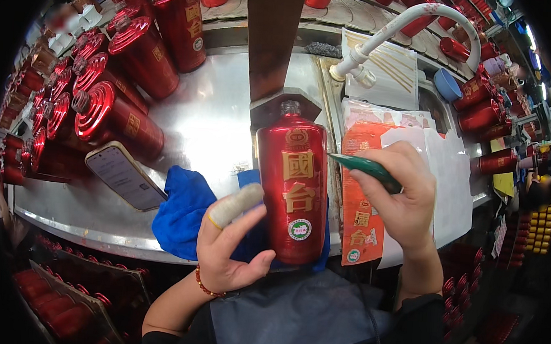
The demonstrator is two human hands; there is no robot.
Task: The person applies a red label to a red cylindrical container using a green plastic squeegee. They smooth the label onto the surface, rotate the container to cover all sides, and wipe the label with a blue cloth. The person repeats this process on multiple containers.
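A glossy red bottle (pixel 289 235) with raised gold characters and a round white-and-green sticker lies in front of me, its neck pointing away. My right hand (pixel 405 185) grips a dark green pointed tool (pixel 375 172), whose tip is at the bottle's right edge; the tool's exact kind is unclear. My left hand (pixel 231 235), fingers and thumb spread, is at the bottle's left side. A pale cover wraps one of its fingers. Whether that hand touches the bottle, I cannot tell. Blue cloth (pixel 186 211) is bunched left of that hand and shows at the bottle's edges.
Several red bottles (pixel 119 123) crowd the left, near a propped phone (pixel 126 175). An orange printed sheet (pixel 355 204) and white paper (pixel 455 194) lie right. Beyond stand a curved white tap (pixel 414 14) and a blue bowl (pixel 447 86). A brown post (pixel 271 41) rises behind the bottle.
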